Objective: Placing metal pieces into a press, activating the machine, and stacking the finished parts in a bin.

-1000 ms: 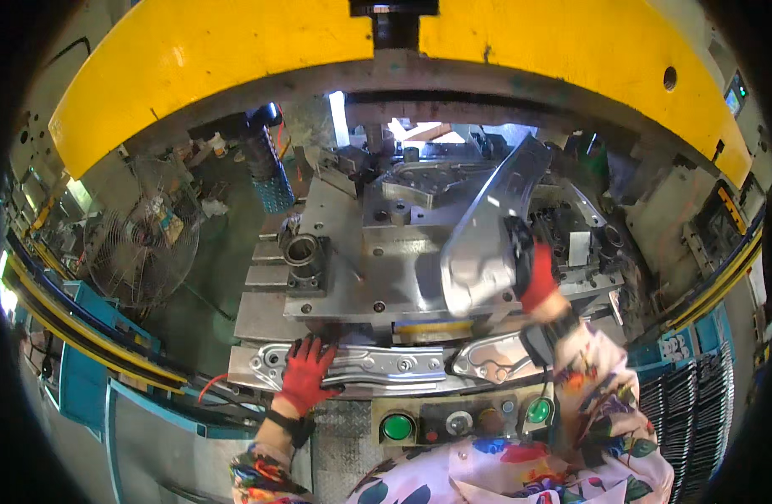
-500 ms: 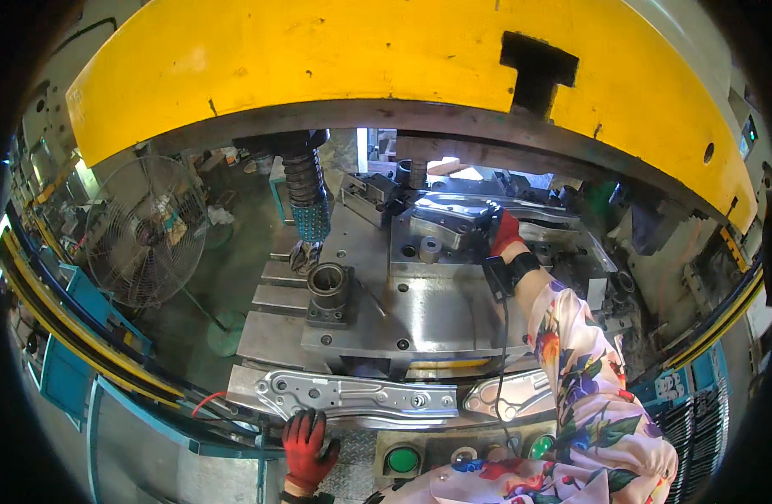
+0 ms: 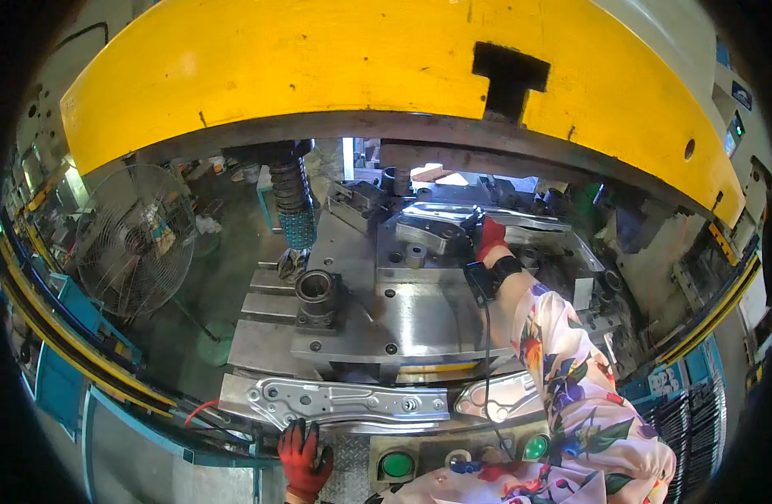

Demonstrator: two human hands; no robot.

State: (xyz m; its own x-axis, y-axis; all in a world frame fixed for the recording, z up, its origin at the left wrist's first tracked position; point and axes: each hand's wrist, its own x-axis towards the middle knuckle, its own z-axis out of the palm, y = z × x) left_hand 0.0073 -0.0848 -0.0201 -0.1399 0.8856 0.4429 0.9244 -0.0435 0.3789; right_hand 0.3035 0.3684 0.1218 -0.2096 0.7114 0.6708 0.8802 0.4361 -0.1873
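Note:
My left hand [image 3: 304, 464], in a red and black glove, is at the near ledge. Its fingers are stretched out, thumb apart, with the tips at the near edge of a long silver stamped metal part [image 3: 352, 401]. My right hand [image 3: 488, 240], gloved alike, reaches under the yellow press slide. Its fingers curl at the end of a shiny stamped metal part [image 3: 428, 233] on the die [image 3: 415, 290]; the fingertips are partly hidden. A black band and a small device with a cable sit at that wrist. Another silver stamped part [image 3: 497, 395] lies on the ledge, partly behind my right sleeve.
The yellow press slide [image 3: 319, 59] spans overhead. A guide post [image 3: 292, 206] hangs above a bushing [image 3: 316, 290] at the left. Two green buttons sit on a control box, one being the left button [image 3: 396, 464]. A caged fan [image 3: 136, 239] stands at the left.
The whole view has shifted slightly left and down. Against the die and the ledge, my hands and the metal parts stay nearly where they were.

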